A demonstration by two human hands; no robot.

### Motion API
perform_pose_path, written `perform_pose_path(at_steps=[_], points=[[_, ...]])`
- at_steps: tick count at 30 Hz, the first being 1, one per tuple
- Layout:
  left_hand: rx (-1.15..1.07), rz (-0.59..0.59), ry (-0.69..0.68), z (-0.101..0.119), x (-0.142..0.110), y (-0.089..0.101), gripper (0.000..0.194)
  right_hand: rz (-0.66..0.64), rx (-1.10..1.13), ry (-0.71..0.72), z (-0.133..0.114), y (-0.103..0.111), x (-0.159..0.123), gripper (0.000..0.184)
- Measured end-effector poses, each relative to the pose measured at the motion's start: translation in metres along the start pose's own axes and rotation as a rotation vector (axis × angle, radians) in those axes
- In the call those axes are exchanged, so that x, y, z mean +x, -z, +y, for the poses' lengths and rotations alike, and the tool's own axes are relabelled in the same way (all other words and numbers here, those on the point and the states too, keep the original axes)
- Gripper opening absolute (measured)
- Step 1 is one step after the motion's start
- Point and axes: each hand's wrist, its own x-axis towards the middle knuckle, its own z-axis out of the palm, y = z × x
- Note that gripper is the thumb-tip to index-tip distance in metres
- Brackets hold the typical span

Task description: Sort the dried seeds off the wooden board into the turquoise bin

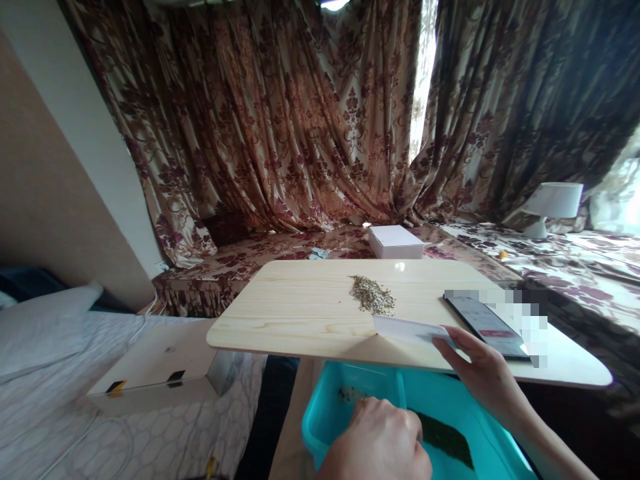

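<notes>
A small pile of greenish seeds or dried bits (372, 295) lies on a pale wooden board (300, 313). My right hand (480, 373) pinches a thin white card (407, 329) whose edge rests on the board just in front of the pile. My left hand (377, 440) is closed at the near side of a turquoise divided tray (320, 413) below the board's front edge; what it holds is hidden. The tray holds more dark green bits (445, 440) in its right compartment and a few in the left.
A phone (487, 325) lies on the board's right end. A white box (396, 241) sits behind the board on the patterned cloth. A lamp (550, 203) stands far right. A white carton (160, 363) and bedding lie at left. Curtains hang behind.
</notes>
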Motion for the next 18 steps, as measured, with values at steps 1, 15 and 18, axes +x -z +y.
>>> perform_pose_path(at_steps=[1, 15, 18], points=[[-0.002, -0.003, 0.003, 0.0, -0.001, 0.001, 0.041, -0.005, 0.0, -0.006, 0.0, 0.001, -0.002, 0.042], [0.011, 0.026, -0.004, -0.002, -0.002, -0.002, 0.037, -0.037, 0.027, 0.031, -0.006, -0.012, 0.007, 0.041], [0.012, 0.052, -0.022, -0.004, -0.001, -0.004, 0.036, -0.084, 0.038, 0.029, -0.005, -0.014, 0.007, 0.041]])
